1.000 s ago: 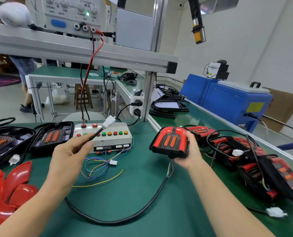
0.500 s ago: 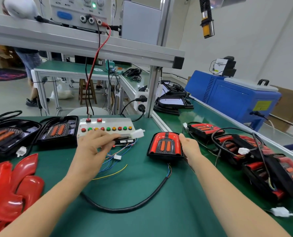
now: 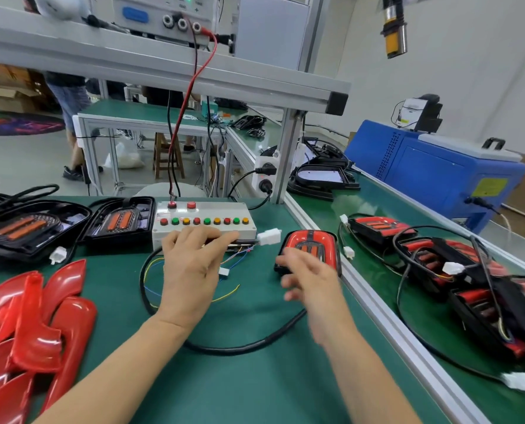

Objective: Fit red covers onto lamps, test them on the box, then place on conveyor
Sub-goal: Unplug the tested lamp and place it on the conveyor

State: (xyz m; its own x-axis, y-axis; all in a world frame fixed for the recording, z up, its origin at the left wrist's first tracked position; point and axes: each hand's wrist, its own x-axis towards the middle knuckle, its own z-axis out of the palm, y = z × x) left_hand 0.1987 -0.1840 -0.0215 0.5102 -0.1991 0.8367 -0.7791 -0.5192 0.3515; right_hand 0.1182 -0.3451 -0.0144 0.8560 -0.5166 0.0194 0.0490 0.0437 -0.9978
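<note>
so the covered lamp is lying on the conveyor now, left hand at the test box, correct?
Not quite. The head view shows the covered lamp lying on the green workbench, short of the conveyor. The left hand is at the test box.

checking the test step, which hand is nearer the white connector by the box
Left. The left hand rests against the test box, fingertips just short of the white connector. The right hand hovers farther off, over the red-covered lamp.
</note>
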